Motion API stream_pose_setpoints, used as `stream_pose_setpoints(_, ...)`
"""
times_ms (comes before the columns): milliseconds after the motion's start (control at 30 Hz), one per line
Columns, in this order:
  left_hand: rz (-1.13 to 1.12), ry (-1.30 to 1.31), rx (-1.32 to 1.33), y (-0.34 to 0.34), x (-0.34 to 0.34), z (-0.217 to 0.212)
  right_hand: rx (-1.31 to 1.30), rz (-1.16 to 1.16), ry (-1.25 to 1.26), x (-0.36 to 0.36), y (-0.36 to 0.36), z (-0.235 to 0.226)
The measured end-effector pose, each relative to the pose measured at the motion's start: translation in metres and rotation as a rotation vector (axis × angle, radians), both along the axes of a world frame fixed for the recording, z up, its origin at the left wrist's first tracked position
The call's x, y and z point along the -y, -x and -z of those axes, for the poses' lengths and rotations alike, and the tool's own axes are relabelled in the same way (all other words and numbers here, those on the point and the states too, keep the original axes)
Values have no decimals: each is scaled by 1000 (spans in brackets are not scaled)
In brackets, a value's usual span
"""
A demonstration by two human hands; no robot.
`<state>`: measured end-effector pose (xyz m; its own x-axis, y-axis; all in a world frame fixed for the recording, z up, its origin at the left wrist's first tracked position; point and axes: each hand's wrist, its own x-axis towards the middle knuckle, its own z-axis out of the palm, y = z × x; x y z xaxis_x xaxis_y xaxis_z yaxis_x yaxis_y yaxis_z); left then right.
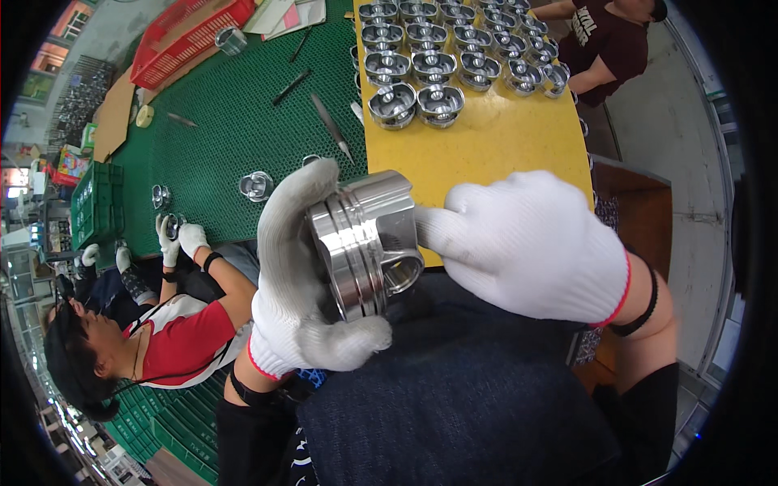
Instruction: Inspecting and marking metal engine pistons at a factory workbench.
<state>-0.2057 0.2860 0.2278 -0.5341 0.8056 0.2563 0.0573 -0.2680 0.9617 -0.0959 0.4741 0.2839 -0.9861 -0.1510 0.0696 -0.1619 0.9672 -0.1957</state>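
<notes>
A shiny metal piston (pixel 356 243) lies on its side in front of me, its ring grooves on the left and its pin hole at the lower right. My white-gloved left hand (pixel 292 275) is shut on it, fingers over the top and thumb underneath. From the right, my gloved right hand (pixel 519 243) reaches the piston's skirt end with one finger stretched out. Its other fingers are curled into the palm, and whatever they may hold is hidden. Behind the left fingers, part of another piston (pixel 310 159) shows on the green mat (pixel 219 121).
Rows of pistons (pixel 433 65) stand on the yellow board (pixel 486 146). Pointed tools (pixel 331 128), a loose piston (pixel 256 186) and a red basket (pixel 186 40) lie on the mat. A co-worker (pixel 174 340) handles a part at left; another person (pixel 604 49) stands far right.
</notes>
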Motion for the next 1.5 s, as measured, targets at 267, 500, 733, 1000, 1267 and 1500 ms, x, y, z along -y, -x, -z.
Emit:
stream_pose_setpoints(267,1,-381,1547,19,17,4,-371,89,1003,-14,8,36)
stream_pose_setpoints(500,-99,141,376,1,-7,12,-245,-9,481,-37,-13,20)
stream_pose_setpoints(733,-63,116,-175,9,-9,18,-329,-44,-163,-17,4,31)
stream_pose_setpoints(1000,-279,118,-908,16,-3,12,-57,76,407,8,8,55)
stream_pose_setpoints(1267,-432,-189,670,71,30,61,70,476,823,-21,10,85)
stream_pose_setpoints(1500,-847,388,1115,121,114,265,321,764,821,-6,-49,135)
